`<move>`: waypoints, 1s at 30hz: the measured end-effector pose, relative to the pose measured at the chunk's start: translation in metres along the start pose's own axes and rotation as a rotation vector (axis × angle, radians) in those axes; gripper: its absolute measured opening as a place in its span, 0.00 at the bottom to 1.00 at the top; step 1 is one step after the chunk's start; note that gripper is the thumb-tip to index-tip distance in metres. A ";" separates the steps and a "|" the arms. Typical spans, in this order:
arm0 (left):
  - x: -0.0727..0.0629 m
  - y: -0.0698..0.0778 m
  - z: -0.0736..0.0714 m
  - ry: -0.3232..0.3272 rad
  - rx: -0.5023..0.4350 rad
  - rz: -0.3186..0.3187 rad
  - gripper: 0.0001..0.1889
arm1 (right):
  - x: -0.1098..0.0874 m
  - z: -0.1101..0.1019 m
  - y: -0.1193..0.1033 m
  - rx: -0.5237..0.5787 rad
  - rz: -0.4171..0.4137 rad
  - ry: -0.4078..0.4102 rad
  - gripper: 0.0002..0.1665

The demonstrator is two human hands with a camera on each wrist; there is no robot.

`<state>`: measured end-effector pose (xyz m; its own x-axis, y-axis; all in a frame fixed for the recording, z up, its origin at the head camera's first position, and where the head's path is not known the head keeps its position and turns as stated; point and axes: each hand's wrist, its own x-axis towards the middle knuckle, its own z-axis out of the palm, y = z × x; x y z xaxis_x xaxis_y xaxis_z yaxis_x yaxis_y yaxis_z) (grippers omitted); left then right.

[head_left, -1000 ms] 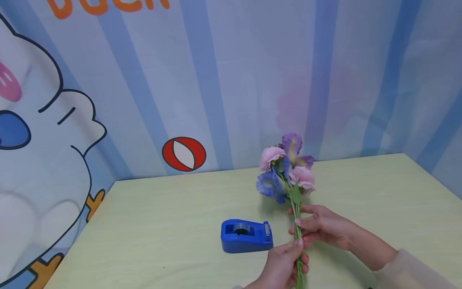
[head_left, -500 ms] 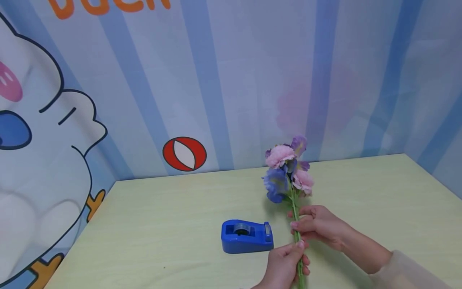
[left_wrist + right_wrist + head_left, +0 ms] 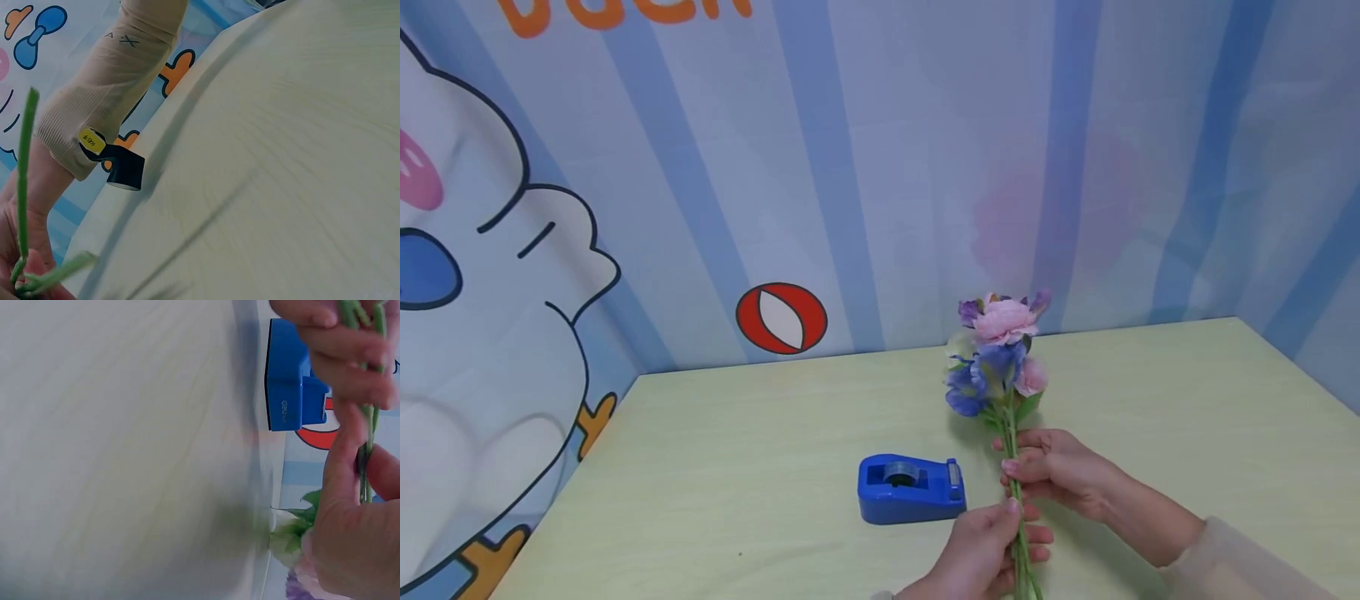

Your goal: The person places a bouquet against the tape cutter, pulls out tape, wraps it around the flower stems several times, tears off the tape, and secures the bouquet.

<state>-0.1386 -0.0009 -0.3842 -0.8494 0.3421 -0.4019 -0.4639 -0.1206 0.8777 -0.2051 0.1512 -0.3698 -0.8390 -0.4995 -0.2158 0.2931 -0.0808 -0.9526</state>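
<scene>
Both hands hold a bouquet of artificial flowers [image 3: 1000,367] above the table, blooms toward the back wall. Pink, blue and purple blooms show, with a pale one at the left edge. My right hand [image 3: 1067,475] pinches the green stems [image 3: 1011,433] between thumb and fingers just below the blooms. Lower down, my left hand [image 3: 973,546] has its thumb on the stems, its fingers behind them. In the right wrist view the left fingers [image 3: 350,356] curl by the stems, above the right hand [image 3: 356,537]. Cut stem ends [image 3: 25,187] stick out in the left wrist view.
A blue tape dispenser [image 3: 912,489] with a roll of clear tape stands on the pale table [image 3: 737,467], just left of the hands. Behind the table hangs a striped blue cloth [image 3: 910,167] with cartoon prints.
The bouquet has turned about its stems: a pink bloom has swung to the top middle, blue ones face front, and a pale bloom now shows. The left fingers have spread a little.
</scene>
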 end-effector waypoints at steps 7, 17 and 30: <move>-0.002 0.001 -0.001 0.032 -0.005 0.133 0.17 | 0.000 -0.004 0.002 0.046 0.028 -0.030 0.20; 0.000 -0.004 0.001 0.162 0.037 0.180 0.15 | 0.000 0.004 -0.003 -0.063 0.054 0.004 0.28; 0.002 -0.008 0.001 0.212 0.110 0.194 0.16 | 0.007 0.012 -0.002 -0.172 0.001 0.035 0.25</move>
<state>-0.1362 0.0016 -0.3922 -0.9585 0.1190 -0.2592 -0.2675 -0.0595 0.9617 -0.2060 0.1378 -0.3672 -0.8551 -0.4690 -0.2210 0.2136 0.0699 -0.9744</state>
